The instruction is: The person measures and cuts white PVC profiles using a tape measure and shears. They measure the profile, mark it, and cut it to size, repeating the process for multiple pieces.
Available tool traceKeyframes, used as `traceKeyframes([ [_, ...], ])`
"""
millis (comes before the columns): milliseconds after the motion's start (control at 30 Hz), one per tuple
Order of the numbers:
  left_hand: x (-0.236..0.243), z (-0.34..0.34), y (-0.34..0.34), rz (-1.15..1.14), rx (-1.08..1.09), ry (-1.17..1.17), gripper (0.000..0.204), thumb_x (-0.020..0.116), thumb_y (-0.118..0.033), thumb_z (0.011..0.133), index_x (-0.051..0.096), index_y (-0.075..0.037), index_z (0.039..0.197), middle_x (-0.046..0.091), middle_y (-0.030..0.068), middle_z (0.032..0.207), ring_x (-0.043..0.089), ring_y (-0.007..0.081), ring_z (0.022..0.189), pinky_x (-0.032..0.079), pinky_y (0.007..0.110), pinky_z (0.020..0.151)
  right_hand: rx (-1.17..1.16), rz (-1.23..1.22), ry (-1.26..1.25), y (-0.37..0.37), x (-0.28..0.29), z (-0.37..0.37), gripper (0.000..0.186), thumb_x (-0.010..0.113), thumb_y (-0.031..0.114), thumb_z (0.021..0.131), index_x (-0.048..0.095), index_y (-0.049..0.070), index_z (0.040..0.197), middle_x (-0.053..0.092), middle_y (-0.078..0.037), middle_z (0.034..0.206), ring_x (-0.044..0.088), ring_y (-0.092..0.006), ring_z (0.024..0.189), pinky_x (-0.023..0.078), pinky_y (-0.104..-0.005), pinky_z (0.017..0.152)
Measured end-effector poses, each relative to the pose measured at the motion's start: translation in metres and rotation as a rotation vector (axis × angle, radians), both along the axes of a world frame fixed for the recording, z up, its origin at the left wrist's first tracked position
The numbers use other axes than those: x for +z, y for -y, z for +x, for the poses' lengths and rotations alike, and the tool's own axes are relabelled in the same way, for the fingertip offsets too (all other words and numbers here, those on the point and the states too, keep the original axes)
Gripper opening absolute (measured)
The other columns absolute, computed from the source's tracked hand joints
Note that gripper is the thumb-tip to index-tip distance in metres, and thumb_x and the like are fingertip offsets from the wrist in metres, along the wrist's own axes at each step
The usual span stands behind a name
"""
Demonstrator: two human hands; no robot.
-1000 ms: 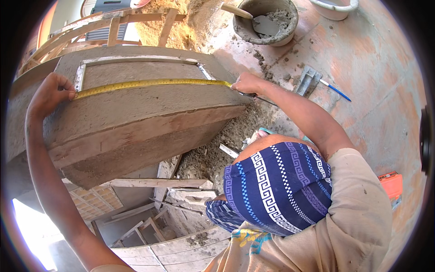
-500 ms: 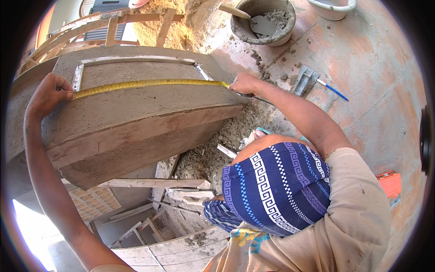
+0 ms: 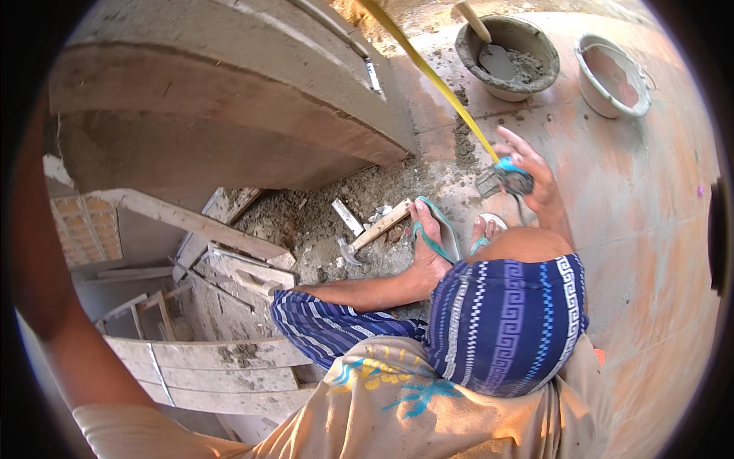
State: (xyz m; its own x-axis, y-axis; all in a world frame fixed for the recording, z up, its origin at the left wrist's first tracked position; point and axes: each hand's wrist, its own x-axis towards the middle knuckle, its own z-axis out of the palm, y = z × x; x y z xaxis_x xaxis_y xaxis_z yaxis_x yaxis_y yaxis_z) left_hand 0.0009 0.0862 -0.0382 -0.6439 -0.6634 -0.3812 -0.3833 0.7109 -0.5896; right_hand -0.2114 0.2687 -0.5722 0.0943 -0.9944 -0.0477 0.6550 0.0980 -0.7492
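Note:
My right hand (image 3: 544, 183) grips a tape measure (image 3: 517, 180) with a blue and dark case, its index finger stretched out. The yellow tape blade (image 3: 436, 80) runs from the case up and left, past the top edge of the view. My left forearm (image 3: 42, 283) rises along the left edge, and the left hand lies out of view. Beside the blade stands the cement-coated slab structure (image 3: 252, 88), with a pale strip frame (image 3: 372, 75) partly in sight on it. Just left of the tape case, a grey metal trowel (image 3: 486, 183) lies half hidden on the floor.
A bucket of wet mortar (image 3: 505, 92) with a wooden-handled tool and a second pale bucket (image 3: 585, 76) stand on the tiled floor. A hammer (image 3: 382, 227) lies on rubble by my sandalled foot (image 3: 433, 252). Wooden planks (image 3: 191, 222) and formwork boards (image 3: 199, 367) fill the lower left.
My view has swung right and down. The right hand has moved nearer my knee with the tape case; the blade now slants steeply upward. My left hand has left the view.

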Motion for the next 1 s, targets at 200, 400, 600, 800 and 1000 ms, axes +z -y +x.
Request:
traceKeyframes([
  [200, -0.124, -0.046, -0.058, 0.374, 0.003, 0.068, 0.011, 0.061, -0.004, 0.092, 0.066, -0.003, 0.103, 0.071, 0.0195, 0.093, 0.071, 0.0354, 0.092, 0.055, 0.045, 0.079, 0.294, 0.098, 0.027, -0.07, 0.012, -0.064, 0.08, 0.073, 0.028, 0.084, 0.045, -0.009, 0.15, 0.065, -0.017, 0.123, 0.071, -0.0204, 0.092, 0.06, -0.026, 0.073],
  [400, -0.296, -0.002, -0.064, 0.912, 0.163, -0.191, 0.008, 0.057, -0.009, 0.099, 0.061, -0.003, 0.103, 0.07, 0.0174, 0.09, 0.072, 0.0328, 0.084, 0.056, 0.044, 0.074, 0.203, -0.065, -0.283, -0.048, 0.047, 0.003, 0.065, 0.073, 0.025, 0.089, 0.054, -0.004, 0.144, 0.067, -0.014, 0.115, 0.068, -0.0207, 0.102, 0.055, -0.0331, 0.093],
  [600, -0.405, 0.067, -0.1, 1.456, 1.001, -0.915, 0.018, 0.069, -0.016, 0.1, 0.061, -0.004, 0.111, 0.066, 0.0046, 0.104, 0.065, 0.013, 0.091, 0.055, 0.031, 0.084, 0.233, -0.083, -0.594, -0.019, 0.04, 0.08, 0.074, 0.073, 0.041, 0.091, 0.051, -0.004, 0.146, 0.07, -0.022, 0.113, 0.069, -0.0273, 0.102, 0.053, -0.0387, 0.088],
  [800, -0.486, 0.093, -0.175, 1.765, 1.558, -1.62, 0.087, 0.046, -0.071, 0.101, 0.031, -0.008, 0.158, 0.042, 0.0212, 0.156, 0.053, 0.0328, 0.134, 0.052, 0.049, 0.108, 0.275, 0.027, -0.745, -0.023, 0.017, 0.105, 0.074, 0.072, 0.044, 0.092, 0.051, -0.001, 0.147, 0.063, -0.026, 0.131, 0.064, -0.0368, 0.119, 0.051, -0.0437, 0.099],
  [1000, -0.525, 0.076, -0.215, 1.894, 1.935, -1.913, 0.074, 0.053, -0.068, 0.1, 0.062, -0.002, 0.132, 0.071, 0.0186, 0.12, 0.071, 0.0283, 0.109, 0.06, 0.047, 0.096, 0.294, 0.207, -0.627, -0.031, 0.038, 0.104, 0.063, 0.069, 0.041, 0.096, 0.056, 0.0, 0.142, 0.059, -0.024, 0.139, 0.061, -0.032, 0.126, 0.048, -0.0411, 0.106],
])
